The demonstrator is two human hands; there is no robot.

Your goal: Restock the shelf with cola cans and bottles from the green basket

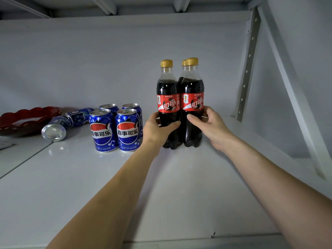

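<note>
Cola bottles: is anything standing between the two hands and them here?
No. The left hand grips the left bottle and the right hand the right bottle; both stand upright on the shelf, beside the upright cans.

upright cans left of bottles, toppled cans further left

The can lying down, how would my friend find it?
Start at the white shelf and find the four upright blue cans. Just left of them, by the red dish, one blue can lies on its side, silver bottom facing you.
</note>
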